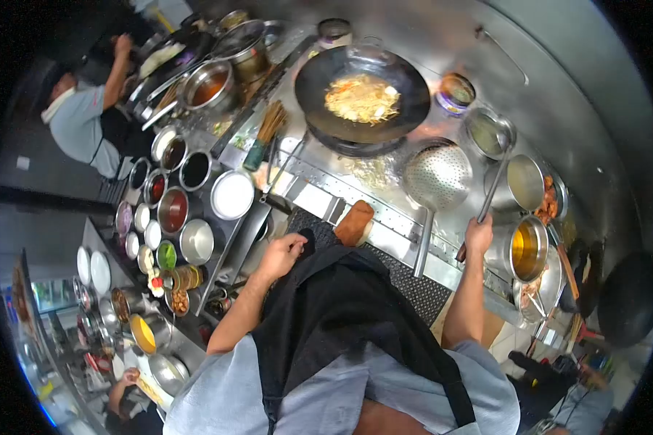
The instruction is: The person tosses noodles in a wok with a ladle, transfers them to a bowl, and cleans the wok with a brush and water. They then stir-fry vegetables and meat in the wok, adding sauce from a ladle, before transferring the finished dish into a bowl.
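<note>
My right hand [477,236] is wrapped round the long handle of a ladle [495,181]. The ladle's far end overlaps a small pot of pale liquid [486,132] at the back right. Near my waist on the left, my left hand [283,255] hangs with curled fingers and no object showing in it. Ahead sits a large black wok [413,87] on a burner, with pale yellow shredded food [361,99] in its bottom. Between the wok and my right hand lies a perforated strainer [437,175], its handle pointing toward me.
Right of the ladle stand a metal pot [524,181] and a pot of amber liquid [527,250]. A bamboo brush [267,134] and brown cloth [354,223] lie near the stove's edge. Sauce containers [174,209] crowd the left counter. A co-worker [80,119] stands far left.
</note>
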A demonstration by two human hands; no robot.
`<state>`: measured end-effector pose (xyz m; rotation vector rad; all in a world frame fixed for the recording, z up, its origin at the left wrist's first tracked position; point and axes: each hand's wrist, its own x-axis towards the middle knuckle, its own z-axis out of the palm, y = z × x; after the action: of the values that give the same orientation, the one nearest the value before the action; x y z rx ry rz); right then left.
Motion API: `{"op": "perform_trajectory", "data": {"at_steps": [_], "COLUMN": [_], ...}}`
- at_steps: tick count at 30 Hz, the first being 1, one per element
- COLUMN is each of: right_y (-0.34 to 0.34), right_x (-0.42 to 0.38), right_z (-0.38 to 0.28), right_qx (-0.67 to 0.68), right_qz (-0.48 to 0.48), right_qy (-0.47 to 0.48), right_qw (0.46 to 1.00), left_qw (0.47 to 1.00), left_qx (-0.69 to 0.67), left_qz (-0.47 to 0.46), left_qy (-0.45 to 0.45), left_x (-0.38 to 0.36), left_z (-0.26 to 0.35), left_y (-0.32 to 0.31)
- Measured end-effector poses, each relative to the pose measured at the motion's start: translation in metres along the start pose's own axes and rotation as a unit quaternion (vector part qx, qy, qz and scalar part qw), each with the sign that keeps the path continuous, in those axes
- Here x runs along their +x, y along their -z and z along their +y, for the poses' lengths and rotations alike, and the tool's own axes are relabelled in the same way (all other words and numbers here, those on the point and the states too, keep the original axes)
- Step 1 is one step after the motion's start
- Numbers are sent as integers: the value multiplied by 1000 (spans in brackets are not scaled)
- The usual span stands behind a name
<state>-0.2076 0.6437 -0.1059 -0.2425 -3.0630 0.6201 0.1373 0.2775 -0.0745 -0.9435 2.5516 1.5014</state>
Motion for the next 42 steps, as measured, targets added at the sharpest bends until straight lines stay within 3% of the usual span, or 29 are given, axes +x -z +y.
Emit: {"op": "perform_trajectory", "data": {"at_steps": [3, 4, 6, 7, 8, 9, 11, 15, 16, 19, 21, 22, 23, 24, 25, 26, 27, 28, 29, 31, 33, 35, 37, 41, 42], "right_y": [-21, -33, -55, -56, -41, -28, -27, -2, 11, 9, 4, 3, -2, -11, -16, -16, -1, -2, 1, 3, 11, 22, 21, 20, 17], "right_x": [-7, -5, 7, 3, -10, -26, -8, -5, -24, -42, -59, -67, -73, -72, -78, -94, -128, -134, -144, -161, -185, -214, -225, -244, -244], "right_z": [1, 10, 33, 36, 17, 0, 28, 37, 15, 12, 4, 4, 5, 15, 33, 28, -2, -4, -11, -9, -28, -55, -55, -66, -66], "right_qx": [26, 59, 51, 88, 248, 396, 518, 534, 517, 512, 520, 529, 508, 507, 505, 495, 532, 540, 521, 550, 543, 545, 548, 561, 563], "right_qz": [28, 51, 115, 165, 127, 86, -9, 36, 68, 108, 115, 124, 125, 107, 101, 98, 110, 141, 150, 124, 123, 115, 103, 94, 80], "right_qy": [7, 24, 57, 77, -7, -101, -70, -97, -140, -166, -167, -170, -202, -183, -168, -216, -163, -160, -170, -161, -179, -176, -188, -178, -170], "right_qw": [999, 997, 990, 979, 960, 909, 853, 839, 841, 836, 829, 822, 828, 835, 840, 836, 823, 814, 823, 810, 811, 812, 809, 803, 805], "left_qw": [998, 992, 985, 986, 969, 944, 877, 743, 728, 825, 854, 891, 908, 933, 938, 939, 936, 941, 931, 917, 914, 919, 916, 919, 924], "left_qx": [11, 46, 82, 59, 58, 60, 44, 138, 131, 28, 132, 155, 242, 199, 253, 279, 279, 268, 304, 342, 341, 326, 345, 350, 328], "left_qz": [12, 39, 95, 125, 220, 308, 471, 654, 673, 549, 497, 420, 296, 200, 159, 122, 116, 133, 84, 123, 112, 145, 107, 135, 120], "left_qy": [-54, -112, -119, -94, -95, -102, -83, -39, 0, 130, 74, 77, 173, 223, 178, 161, 182, 157, 186, 163, 187, 169, 177, 120, 153], "left_x": [-10, -13, -25, -35, -43, -50, -69, -116, -128, -157, -150, -144, -131, -121, -110, -93, -86, -83, -76, -67, -67, -71, -78, -93, -91], "left_z": [-6, -17, -20, -14, -17, -23, -34, -73, -87, -179, -243, -279, -318, -327, -346, -388, -402, -403, -422, -446, -413, -421, -408, -384, -383], "left_y": [5, 5, 18, 30, 39, 51, 88, 206, 236, 320, 339, 348, 351, 349, 343, 336, 329, 326, 323, 315, 315, 315, 321, 325, 327]}}
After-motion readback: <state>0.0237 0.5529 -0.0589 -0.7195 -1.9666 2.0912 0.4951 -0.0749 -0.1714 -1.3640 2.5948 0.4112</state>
